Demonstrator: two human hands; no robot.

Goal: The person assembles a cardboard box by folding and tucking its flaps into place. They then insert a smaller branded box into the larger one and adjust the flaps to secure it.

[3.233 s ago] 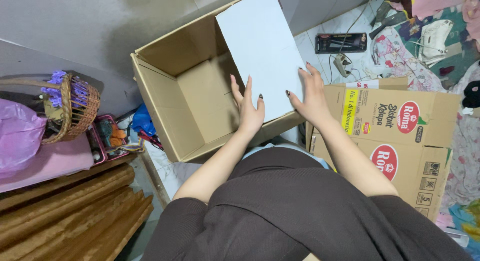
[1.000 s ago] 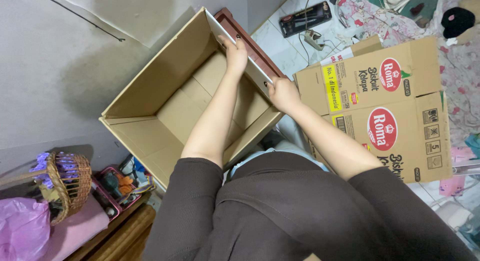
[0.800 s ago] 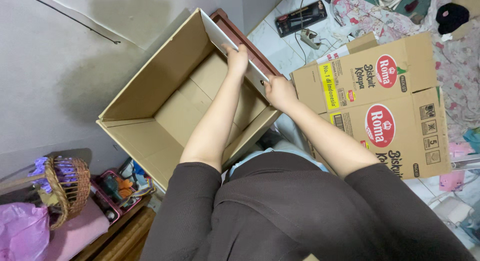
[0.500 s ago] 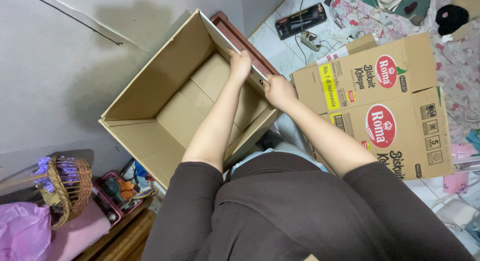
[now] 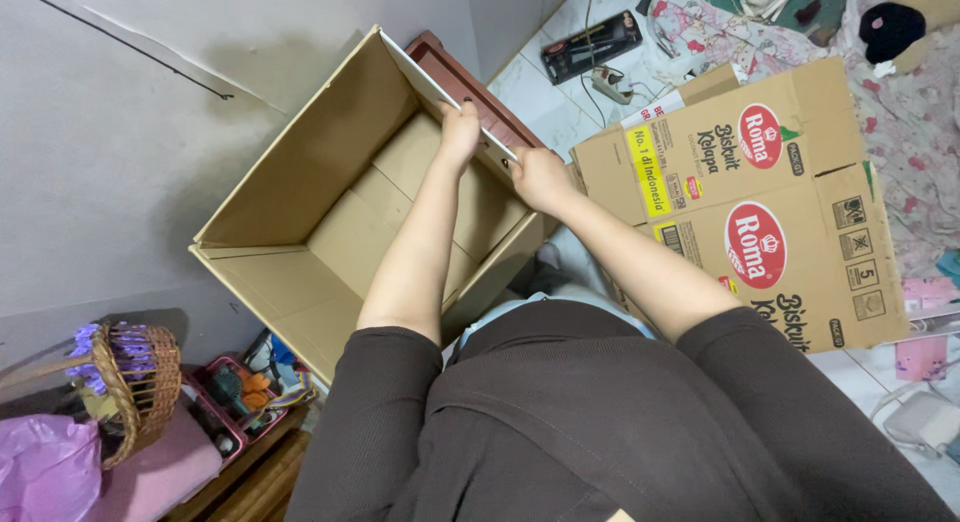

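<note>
1. I see the left hand (image 5: 461, 130) closed on the edge of a thin white panel (image 5: 432, 80), fingers wrapped over it, just inside the open cardboard box (image 5: 300, 192).
2. The right hand (image 5: 540, 177) is clamped on the same panel's near end, knuckles up, at the box's right wall.
3. The panel stands on edge, seen almost edge-on, running along the right-hand wall of the box from the far corner down to the right hand. I can't tell whether it touches the box floor.
4. The box is big, plain brown and open at the top, lying on the floor against the grey wall (image 5: 120, 152). Its bottom flaps are visible inside, with nothing else visible in it.
5. A dark red-brown plastic object (image 5: 470, 82) sits just beyond the box's right wall, touching or very near it. What it is I can't tell.
6. To the right there is a printed cardboard carton (image 5: 760, 212) with red oval marks, close beside the right forearm.
7. At far right, a black power strip (image 5: 585, 47) lies on the tiled floor (image 5: 540, 92), with a floral cloth (image 5: 900, 102) beyond it.
8. At near left, a wicker basket (image 5: 135, 382) holds purple flowers, with a pink bag (image 5: 45, 472) beside it and a small pink tray of clutter (image 5: 235, 397) near the box corner.
</note>
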